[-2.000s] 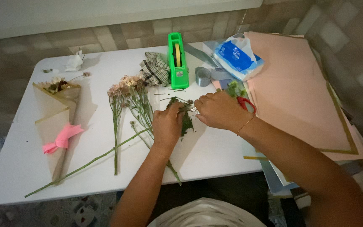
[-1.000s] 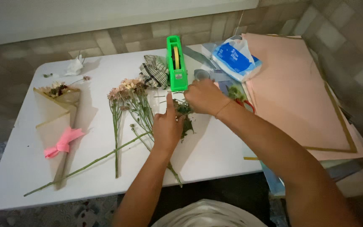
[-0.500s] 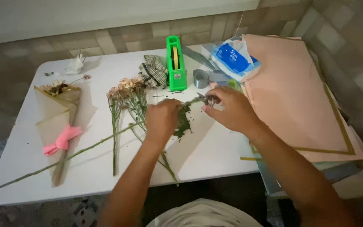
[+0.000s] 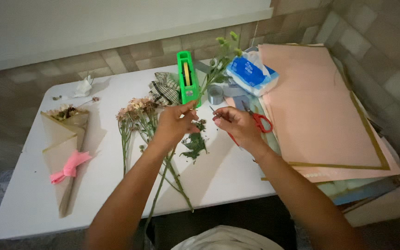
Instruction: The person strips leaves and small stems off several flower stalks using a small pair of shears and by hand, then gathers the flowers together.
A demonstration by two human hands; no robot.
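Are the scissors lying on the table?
No, the right hand holds the red-handled scissors up beside the green stem that the left hand grips.

hands: 2 | green stem [image 4: 211, 76] held: 1 | red-handled scissors [image 4: 255, 121]: 1 | green tape dispenser [image 4: 187, 78]: 1 | tape roll [image 4: 215, 94]: 1 | wrapped bouquet [image 4: 65, 148] with pink bow: 1 | blue tissue pack [image 4: 251, 71]: 1 | checked cloth [image 4: 165, 88]: 1 | worktop [image 4: 28, 203]: 1
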